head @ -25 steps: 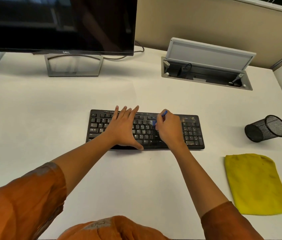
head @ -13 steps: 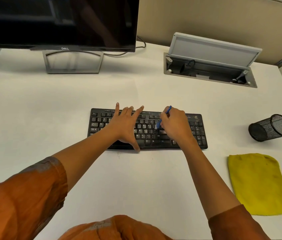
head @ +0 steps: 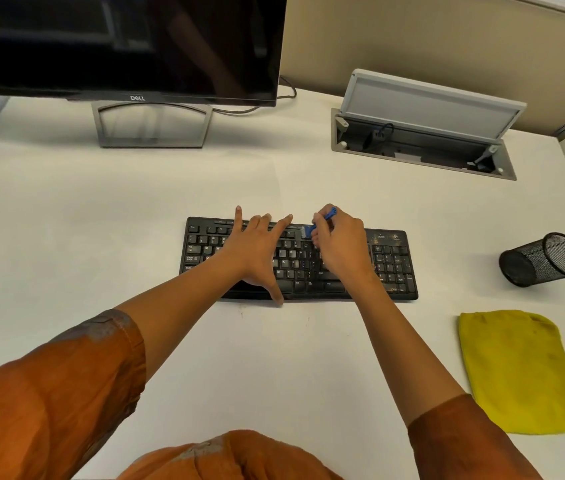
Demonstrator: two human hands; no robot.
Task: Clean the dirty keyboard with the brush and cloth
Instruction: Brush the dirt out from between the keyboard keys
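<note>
Fingers of the left hand [head: 257, 252] lie straight and spread across the flat black plastic keyboard [head: 393, 261], thumb hooked over its near edge, probably pinning it so brushing cannot shove it about. Right hand [head: 341, 245] has its fingers curled tight round the small blue-handled brush [head: 322, 221], pale bristles down at the upper key rows, which I judge is the sweeping step. To the right, well apart, the crumpled yellow cloth [head: 516, 372] waits flat on the white desk [head: 101, 220], seemingly kept for wiping afterwards. Brownish specks show near the number pad. Both hands hide the middle keys, so dirt there cannot be judged; brush contact is unclear.
</note>
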